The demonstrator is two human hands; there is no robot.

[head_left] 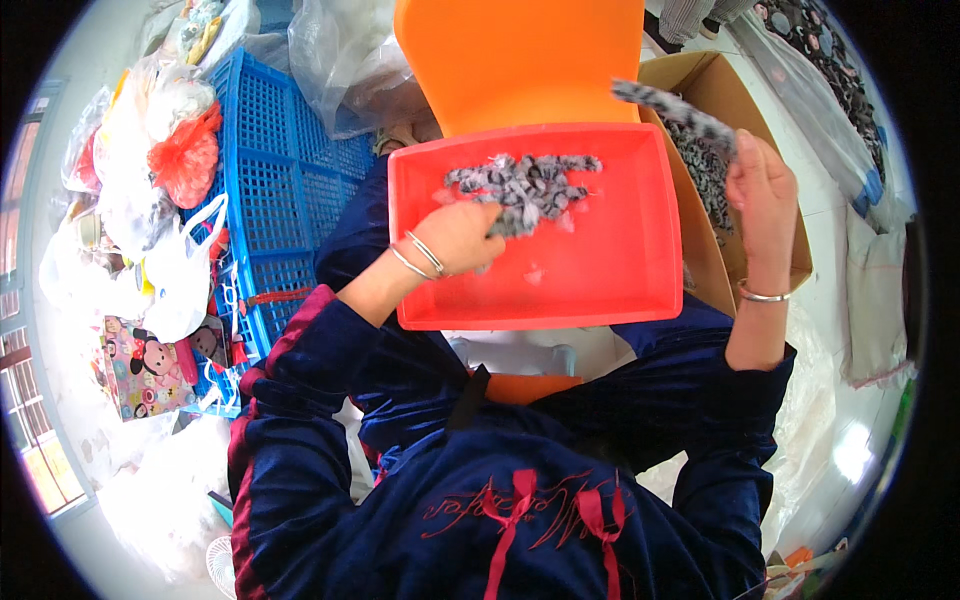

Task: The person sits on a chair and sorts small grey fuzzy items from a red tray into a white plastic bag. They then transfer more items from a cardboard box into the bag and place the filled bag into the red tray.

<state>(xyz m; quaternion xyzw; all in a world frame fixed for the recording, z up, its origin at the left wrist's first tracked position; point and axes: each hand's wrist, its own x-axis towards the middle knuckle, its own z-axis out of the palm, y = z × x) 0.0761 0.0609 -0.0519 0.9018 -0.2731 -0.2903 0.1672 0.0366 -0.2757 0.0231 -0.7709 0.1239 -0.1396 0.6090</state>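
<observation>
A red plastic tray (610, 290) rests across my lap, with a small heap of fuzzy grey-and-black plush strips (535, 185) in it. My left hand (455, 238) is over the tray's left part, closed at the near edge of the heap on a fuzzy plush piece (515, 222); its fingertips are partly hidden. To the right of the tray, my right hand (762, 185) is raised and closed. Pinched by one end between its thumb and fingers is a long plush strip (670, 103), which points up and left over an open cardboard box.
The cardboard box (740, 85) beside the tray holds many similar plush pieces (705, 175). An orange chair (520, 65) stands just beyond the tray. At left are a blue plastic crate (300, 150) and several filled plastic bags (180, 260). A clear plastic bag (350, 70) lies behind the crate.
</observation>
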